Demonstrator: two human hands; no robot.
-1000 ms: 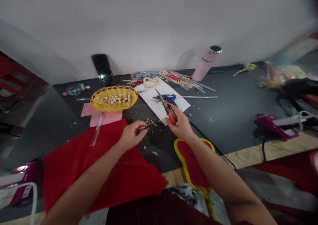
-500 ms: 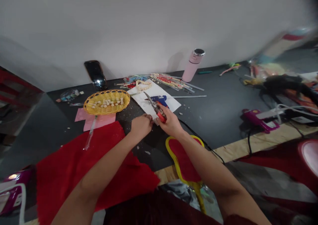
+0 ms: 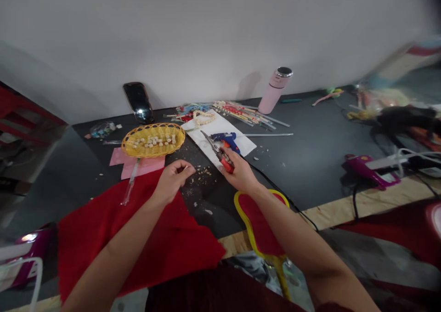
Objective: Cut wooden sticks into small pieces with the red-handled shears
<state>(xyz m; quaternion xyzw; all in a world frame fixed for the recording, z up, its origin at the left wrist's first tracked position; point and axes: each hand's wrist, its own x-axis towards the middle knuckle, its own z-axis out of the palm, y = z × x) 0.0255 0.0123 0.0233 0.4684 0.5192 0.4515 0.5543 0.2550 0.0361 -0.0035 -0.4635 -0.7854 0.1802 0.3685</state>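
Note:
My right hand (image 3: 238, 168) is closed round the red handles of a pair of pruning shears (image 3: 217, 151), whose blades point away toward the back left. Above the red cloth's upper right edge, my left hand (image 3: 174, 178) pinches something too small to make out between thumb and fingers. Pale crumbs (image 3: 203, 174) lie on the dark table between the hands. A blue glue gun (image 3: 228, 139) rests on white paper (image 3: 246, 145) just beyond the shears. To the left of the paper, a yellow woven basket (image 3: 128, 152) holds several small whitish pieces.
A red cloth (image 3: 138, 247) spreads at front left, near pink paper (image 3: 156, 166). Behind are a leaning phone (image 3: 138, 103), a bundle of coloured sticks (image 3: 241, 114) and a pink bottle (image 3: 274, 93). A red, yellow-edged paddle-shaped item (image 3: 258, 220) lies under my right forearm.
My left hand has moved left, away from the shears, uncovering crumbs on the table. My right hand still holds the shears. The whole view has shifted slightly.

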